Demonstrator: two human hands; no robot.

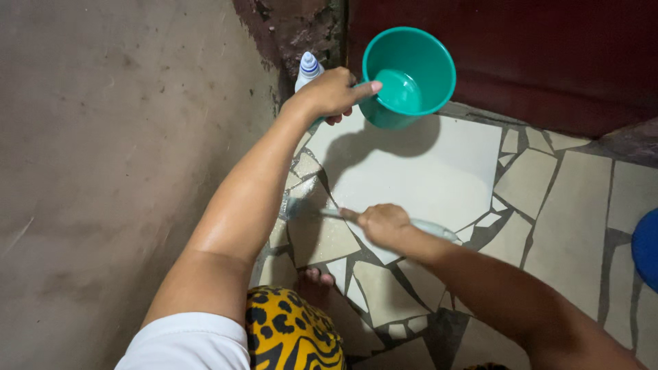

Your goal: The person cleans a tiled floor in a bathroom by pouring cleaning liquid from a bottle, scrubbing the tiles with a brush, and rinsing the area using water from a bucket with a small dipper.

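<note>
My left hand (334, 91) grips the handle of a teal plastic scoop (409, 72) with a little water in it, held above the floor near the wall corner. My right hand (381, 223) is closed around the handle of a pale long-handled brush (301, 207), whose bristle head rests on the wet broken-tile floor (439, 171) next to the wall. A white squeeze bottle with a blue-striped cap (308, 68) stands in the corner just behind my left hand.
A bare plastered wall (116, 151) runs along the left. A dark red door (534, 55) closes the far side. A blue round object (646, 248) shows at the right edge. My toes (319, 277) and a yellow spotted cloth (291, 332) are below.
</note>
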